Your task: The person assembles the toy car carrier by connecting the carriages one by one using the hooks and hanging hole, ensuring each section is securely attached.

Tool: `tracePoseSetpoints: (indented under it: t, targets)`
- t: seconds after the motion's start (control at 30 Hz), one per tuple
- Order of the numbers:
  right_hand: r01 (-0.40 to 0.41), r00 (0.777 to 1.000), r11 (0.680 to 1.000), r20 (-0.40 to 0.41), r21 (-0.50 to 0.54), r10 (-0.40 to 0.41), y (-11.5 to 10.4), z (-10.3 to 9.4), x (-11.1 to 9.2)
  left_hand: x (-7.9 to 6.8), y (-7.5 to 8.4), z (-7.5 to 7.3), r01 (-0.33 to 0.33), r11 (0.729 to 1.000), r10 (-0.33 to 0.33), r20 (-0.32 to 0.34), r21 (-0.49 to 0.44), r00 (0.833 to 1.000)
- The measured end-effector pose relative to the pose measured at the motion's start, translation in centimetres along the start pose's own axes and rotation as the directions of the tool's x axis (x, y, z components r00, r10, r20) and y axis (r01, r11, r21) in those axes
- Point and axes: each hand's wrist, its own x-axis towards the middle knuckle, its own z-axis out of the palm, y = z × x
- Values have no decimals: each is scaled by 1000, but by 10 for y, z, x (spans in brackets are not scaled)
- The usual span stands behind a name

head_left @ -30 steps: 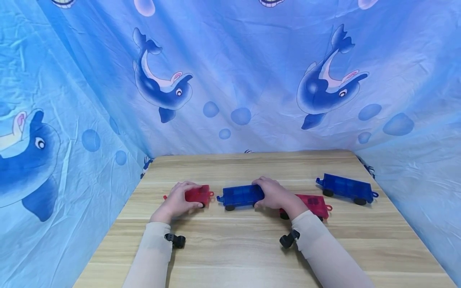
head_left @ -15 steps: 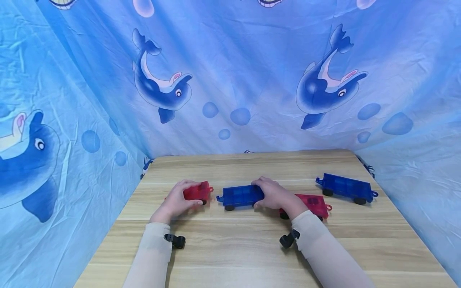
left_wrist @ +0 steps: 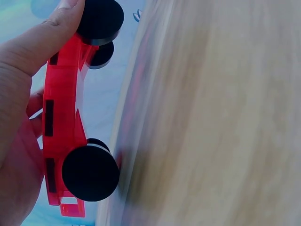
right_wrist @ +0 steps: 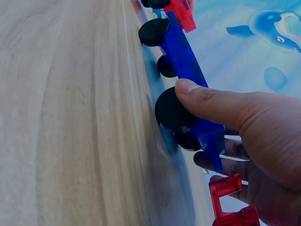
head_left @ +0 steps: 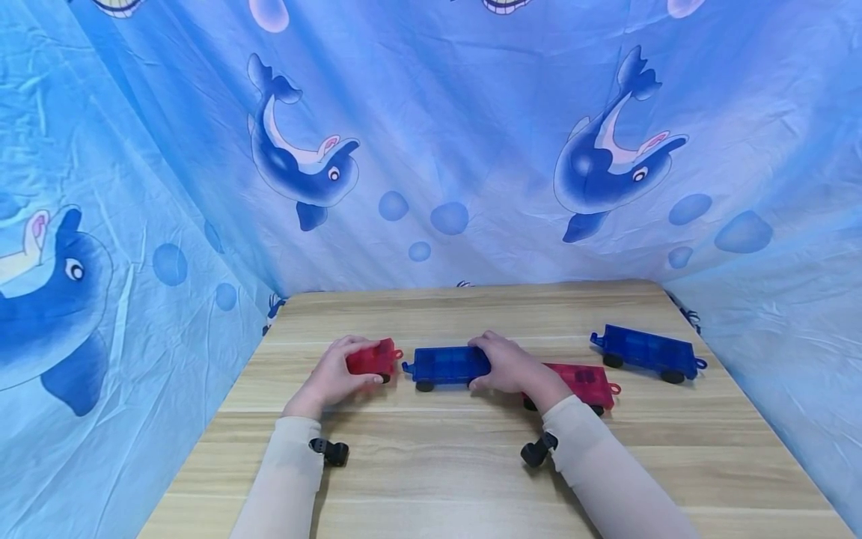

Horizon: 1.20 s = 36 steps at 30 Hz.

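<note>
Though the head view hides them, the left wrist view shows dark strips (left_wrist: 49,117) on the translucent red wagon (left_wrist: 62,103) the left hand (head_left: 331,376) grips; near it, the right hand (head_left: 505,367) grips a blue wagon (head_left: 441,364) on the wood-grained table (head_left: 438,464).

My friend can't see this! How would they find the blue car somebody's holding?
Start at the table. Near its middle, the right hand grips one end of the blue car. Unlike the red cars on either side, it's blue, and unlike the other blue car, it's held.
</note>
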Motion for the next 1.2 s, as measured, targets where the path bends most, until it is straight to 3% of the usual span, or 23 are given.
tracePoseSetpoints:
  t: [1.2]
  targets:
    - [1, 1000, 1000, -18, -31, -1, -2, 7, 3, 1, -1, 10, -48, 996, 47, 12, 72, 999]
